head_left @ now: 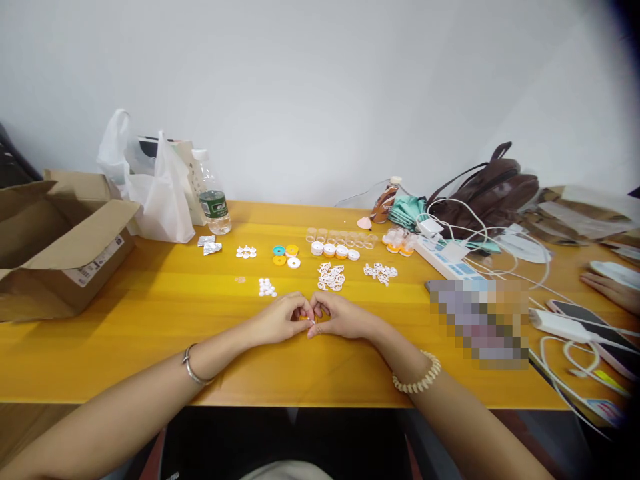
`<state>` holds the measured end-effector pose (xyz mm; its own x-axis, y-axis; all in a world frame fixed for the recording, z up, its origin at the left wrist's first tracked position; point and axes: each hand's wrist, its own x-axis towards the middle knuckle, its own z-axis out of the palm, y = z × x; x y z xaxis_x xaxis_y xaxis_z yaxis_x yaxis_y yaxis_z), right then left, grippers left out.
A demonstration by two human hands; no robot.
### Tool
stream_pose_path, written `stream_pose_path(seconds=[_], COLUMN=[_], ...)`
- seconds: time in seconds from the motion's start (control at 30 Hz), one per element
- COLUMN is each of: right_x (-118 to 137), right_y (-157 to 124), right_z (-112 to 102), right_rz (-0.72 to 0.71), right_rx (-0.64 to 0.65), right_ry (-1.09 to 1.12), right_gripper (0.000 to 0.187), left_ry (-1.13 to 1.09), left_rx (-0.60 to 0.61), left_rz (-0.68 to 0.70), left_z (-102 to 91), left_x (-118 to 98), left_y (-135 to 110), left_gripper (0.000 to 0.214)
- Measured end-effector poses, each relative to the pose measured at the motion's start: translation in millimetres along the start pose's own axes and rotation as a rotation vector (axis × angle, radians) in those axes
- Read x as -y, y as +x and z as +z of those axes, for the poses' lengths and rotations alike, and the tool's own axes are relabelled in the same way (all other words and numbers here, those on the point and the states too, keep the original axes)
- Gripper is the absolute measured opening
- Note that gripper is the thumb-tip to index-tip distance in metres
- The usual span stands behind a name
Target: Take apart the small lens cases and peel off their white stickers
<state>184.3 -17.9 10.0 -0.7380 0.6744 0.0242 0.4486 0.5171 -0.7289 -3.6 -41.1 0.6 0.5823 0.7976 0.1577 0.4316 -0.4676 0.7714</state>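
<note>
My left hand and my right hand meet over the table's middle, their fingertips pinched together. Between them shows a bit of a small orange and white part, mostly hidden by the fingers. Just beyond lie a cluster of small white round pieces and a pile of white openwork discs. Farther back are coloured round caps, a row of white and orange round pieces, clear cylinders, small white pegged pieces and more white cut-out parts.
An open cardboard box, a white plastic bag and a water bottle stand left. Rightward are a brown bottle, a power strip, tangled white cables, a backpack and a blurred-out flat object. Another person's hand rests far right.
</note>
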Motion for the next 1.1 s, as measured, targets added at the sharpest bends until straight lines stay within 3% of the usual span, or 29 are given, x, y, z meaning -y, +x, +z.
stream_pose_path(seconds=[0.27, 0.43, 0.5, 0.6, 0.73, 1.1], right_x=[3, 4, 4, 5, 7, 8], right_y=[0, -2, -3, -4, -4, -4], right_z=[-2, -2, -1, -1, -2, -2], right_rz=[-0.017, 0.010, 0.026, 0.049, 0.061, 0.063], right_rx=[0.006, -0.009, -0.018, -0.018, -0.013, -0.006], right_ry=[0.005, -0.025, -0.036, -0.039, -0.046, -0.031], right_gripper=[0.034, 0.035, 0.036, 0.038, 0.037, 0.038], left_ry=[-0.014, -0.051, 0.021, 0.117, 0.020, 0.038], left_rx=[0.004, -0.074, -0.142, -0.247, -0.167, -0.097], left_rz=[0.063, 0.075, 0.024, -0.165, -0.352, -0.391], left_z=[-1.9, -13.9, -28.0, -53.8, -79.0, -84.2], left_x=[-2, -5, 0, 15, 33, 40], left_y=[-1, 1, 2, 3, 2, -1], left_gripper=[0.006, 0.007, 0.009, 0.012, 0.014, 0.016])
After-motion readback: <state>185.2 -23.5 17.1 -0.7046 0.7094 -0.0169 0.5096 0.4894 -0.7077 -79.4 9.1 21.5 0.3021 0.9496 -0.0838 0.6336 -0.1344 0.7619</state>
